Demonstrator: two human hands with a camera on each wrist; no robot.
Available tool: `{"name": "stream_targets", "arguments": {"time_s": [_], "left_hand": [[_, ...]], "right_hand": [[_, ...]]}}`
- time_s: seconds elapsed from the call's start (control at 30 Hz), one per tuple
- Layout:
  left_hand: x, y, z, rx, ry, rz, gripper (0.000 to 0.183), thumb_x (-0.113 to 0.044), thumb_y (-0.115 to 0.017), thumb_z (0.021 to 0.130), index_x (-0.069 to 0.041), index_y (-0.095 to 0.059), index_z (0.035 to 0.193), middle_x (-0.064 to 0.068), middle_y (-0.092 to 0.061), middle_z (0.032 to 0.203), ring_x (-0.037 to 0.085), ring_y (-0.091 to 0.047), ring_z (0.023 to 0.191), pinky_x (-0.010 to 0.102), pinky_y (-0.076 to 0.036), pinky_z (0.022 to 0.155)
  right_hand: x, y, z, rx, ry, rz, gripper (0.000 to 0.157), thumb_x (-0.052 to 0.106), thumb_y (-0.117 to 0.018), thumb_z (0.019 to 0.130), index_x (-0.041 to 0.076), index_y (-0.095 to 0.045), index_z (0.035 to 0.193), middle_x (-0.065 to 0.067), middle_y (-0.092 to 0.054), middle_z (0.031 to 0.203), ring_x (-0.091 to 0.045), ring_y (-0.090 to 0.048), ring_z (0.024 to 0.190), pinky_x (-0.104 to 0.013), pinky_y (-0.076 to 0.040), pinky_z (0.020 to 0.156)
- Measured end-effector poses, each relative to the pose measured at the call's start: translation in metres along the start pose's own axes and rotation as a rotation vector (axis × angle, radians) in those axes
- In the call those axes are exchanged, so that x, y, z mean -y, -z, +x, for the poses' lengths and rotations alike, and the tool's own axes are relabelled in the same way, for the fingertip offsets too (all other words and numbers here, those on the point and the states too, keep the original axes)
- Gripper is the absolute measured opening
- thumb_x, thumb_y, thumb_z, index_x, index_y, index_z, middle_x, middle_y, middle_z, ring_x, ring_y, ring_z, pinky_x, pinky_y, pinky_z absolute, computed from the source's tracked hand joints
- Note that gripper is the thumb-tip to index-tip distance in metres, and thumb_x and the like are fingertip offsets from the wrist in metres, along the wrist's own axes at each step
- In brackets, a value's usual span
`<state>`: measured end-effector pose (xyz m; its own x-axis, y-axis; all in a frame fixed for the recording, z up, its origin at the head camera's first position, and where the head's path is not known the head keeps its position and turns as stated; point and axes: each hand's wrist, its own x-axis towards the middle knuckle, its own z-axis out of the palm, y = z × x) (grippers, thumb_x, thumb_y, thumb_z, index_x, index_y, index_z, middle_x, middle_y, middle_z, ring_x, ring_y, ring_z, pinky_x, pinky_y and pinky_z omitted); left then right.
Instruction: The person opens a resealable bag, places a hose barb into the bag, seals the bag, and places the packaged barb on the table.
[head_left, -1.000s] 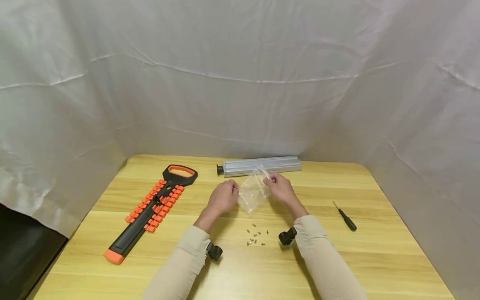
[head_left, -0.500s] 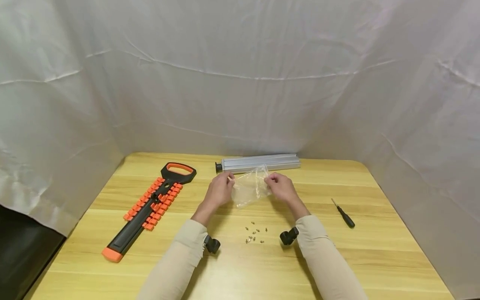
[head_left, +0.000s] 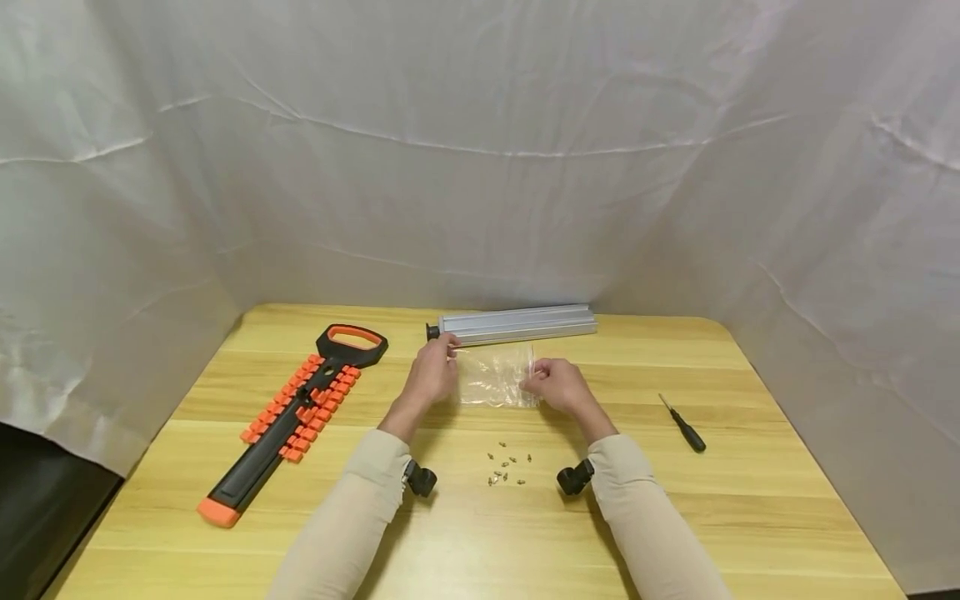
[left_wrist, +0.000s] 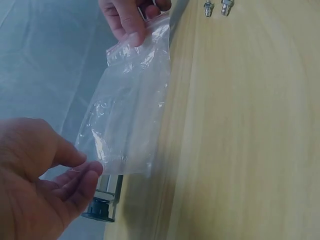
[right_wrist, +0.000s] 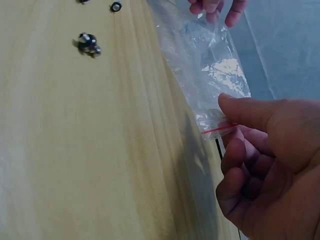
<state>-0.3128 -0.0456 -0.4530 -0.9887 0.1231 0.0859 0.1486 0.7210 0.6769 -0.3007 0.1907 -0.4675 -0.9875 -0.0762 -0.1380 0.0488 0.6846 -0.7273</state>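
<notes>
Currently, left hand pinches one end of the clear bag between thumb and fingertips, only the edge of the film being caught; right hand pinches the opposite end, thumb on top and fingers curled beneath, right by the red strip. Bag is stretched between the two hands, nearly flat, in front of the aluminium profile; nothing can be made out inside it, and whether the strip is sealed cannot be told. Nearer the person, between the forearms, a loose cluster of small metal fittings lies on the wooden table. Further out: screwdriver well to the right, black-and-orange rack well to the left. Risks, as judged: the left hold looks slight, so thin, slick film could slide free if the right hand tugs; pulling both ends apart hard could stretch or split it near the strip. Fittings look apt to roll, so a low sweep of the left wrist camera or the right wrist camera could scatter them; clear film laid over the cluster might also drag pieces along
</notes>
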Motion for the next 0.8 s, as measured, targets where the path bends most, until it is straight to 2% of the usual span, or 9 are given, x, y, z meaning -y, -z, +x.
{"name": "stream_targets", "arguments": {"time_s": [0.13,0.2,0.5,0.8], "left_hand": [[0.0011,-0.0014,-0.0002,0.048,0.011,-0.005,0.042,-0.002,-0.047,0.093,-0.011,-0.049,0.134,0.012,-0.056,0.125,0.030,-0.055,0.116,0.044,-0.047,0.097],[0.0020,-0.0028,-0.0007,0.064,0.019,-0.002,0.046,-0.003,-0.046,0.093,-0.012,-0.047,0.138,0.012,-0.054,0.130,0.030,-0.053,0.119,0.044,-0.046,0.099],[0.0048,-0.0052,-0.0029,0.071,0.014,-0.002,0.052,-0.005,-0.048,0.092,-0.014,-0.043,0.143,0.013,-0.049,0.139,0.032,-0.051,0.124,0.045,-0.044,0.103],[0.0052,-0.0068,-0.0060,0.079,0.021,0.006,0.051,-0.005,-0.048,0.093,-0.015,-0.042,0.142,0.012,-0.046,0.142,0.031,-0.050,0.126,0.045,-0.043,0.105]], "right_hand": [[0.0009,-0.0023,-0.0019,-0.005,0.005,-0.070,0.027,0.031,-0.071,0.086,0.015,-0.055,0.072,0.003,-0.047,0.065,-0.012,-0.042,0.059,-0.025,-0.035,0.053],[0.0009,-0.0036,-0.0024,-0.004,0.007,-0.086,0.032,0.031,-0.071,0.086,0.016,-0.050,0.068,0.004,-0.044,0.062,-0.012,-0.040,0.057,-0.025,-0.034,0.053],[0.0006,-0.0065,-0.0027,-0.005,-0.010,-0.105,0.025,0.031,-0.072,0.085,0.015,-0.056,0.073,0.003,-0.047,0.064,-0.012,-0.042,0.058,-0.025,-0.036,0.054],[0.0008,-0.0073,-0.0044,0.009,-0.020,-0.102,0.030,0.030,-0.071,0.085,0.015,-0.050,0.070,0.004,-0.044,0.063,-0.012,-0.041,0.057,-0.025,-0.036,0.053]]}}
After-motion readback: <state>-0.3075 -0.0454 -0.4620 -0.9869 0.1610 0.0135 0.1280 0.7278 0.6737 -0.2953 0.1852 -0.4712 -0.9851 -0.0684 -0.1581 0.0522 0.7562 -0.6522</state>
